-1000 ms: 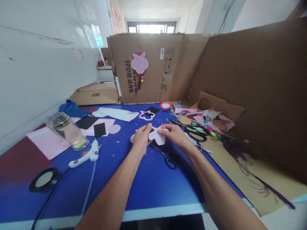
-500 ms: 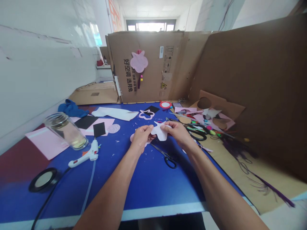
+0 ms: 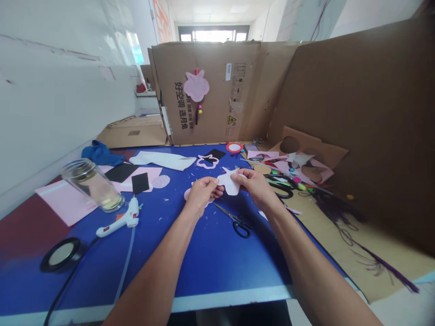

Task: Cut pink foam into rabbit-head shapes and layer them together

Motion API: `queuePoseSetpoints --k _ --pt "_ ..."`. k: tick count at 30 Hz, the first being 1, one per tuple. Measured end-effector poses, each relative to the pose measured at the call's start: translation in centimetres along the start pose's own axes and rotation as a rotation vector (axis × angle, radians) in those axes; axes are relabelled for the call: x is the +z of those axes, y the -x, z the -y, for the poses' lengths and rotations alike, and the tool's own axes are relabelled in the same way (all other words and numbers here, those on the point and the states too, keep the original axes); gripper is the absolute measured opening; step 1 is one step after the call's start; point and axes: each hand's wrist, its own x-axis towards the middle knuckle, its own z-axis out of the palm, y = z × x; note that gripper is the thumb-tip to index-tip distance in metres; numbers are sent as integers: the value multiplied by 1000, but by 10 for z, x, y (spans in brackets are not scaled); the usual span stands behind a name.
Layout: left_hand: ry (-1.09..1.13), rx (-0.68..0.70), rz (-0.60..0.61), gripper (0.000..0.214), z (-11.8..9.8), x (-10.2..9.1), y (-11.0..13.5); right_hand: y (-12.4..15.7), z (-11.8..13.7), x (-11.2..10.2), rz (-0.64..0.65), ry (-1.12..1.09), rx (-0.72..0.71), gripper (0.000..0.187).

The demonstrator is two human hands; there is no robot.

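A white flower-shaped paper cutout (image 3: 231,184) with small points at its top is held up over the blue table (image 3: 210,267). My left hand (image 3: 203,192) pinches its left edge between thumb and fingers. On the cutout's right side, my right hand (image 3: 253,182) grips it with the thumb on its face. Beneath my left hand lies a pink paper piece (image 3: 187,194), mostly covered. Scissors (image 3: 234,220) with black handles rest on the table just below the hands. Beyond them lies a pink flower-shaped paper outline (image 3: 203,165), partly over black paper (image 3: 217,155).
At left are a glass jar (image 3: 98,185), a white glue gun (image 3: 124,219) with its cord, black tape (image 3: 63,255) and pink sheets (image 3: 68,203). Paper scraps (image 3: 319,171) and purple tassels (image 3: 340,208) crowd the right. A cardboard wall (image 3: 210,99) bears a pink paper ornament (image 3: 196,87).
Both hands keep hold of the cutout. It has shifted slightly to the right and turned a little, with the right hand moving along with it.
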Motion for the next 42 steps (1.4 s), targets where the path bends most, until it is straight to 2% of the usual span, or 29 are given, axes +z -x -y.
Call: queuePoseSetpoints --k 11,19,24,32,38,40,42 --pt "90 3 -31 40 -3 0 1 -1 0 -2 -41 -10 -1 37" --pt "71 7 93 28 5 7 5 1 -2 3 -20 8 -21 38" --pt "75 13 32 26 8 9 5 3 -4 7 14 45 -26 36" --pt "76 -13 6 14 9 5 0 3 -3 7 9 38 -4 39" --pt "47 -23 11 18 4 6 0 1 -4 4 -15 41 -1 40" --pt "27 -1 0 22 0 -1 -4 0 -4 2 -40 36 -14 39" --pt "-56 87 -107 21 -7 -16 -9 -2 -3 0 -82 34 -27 37"
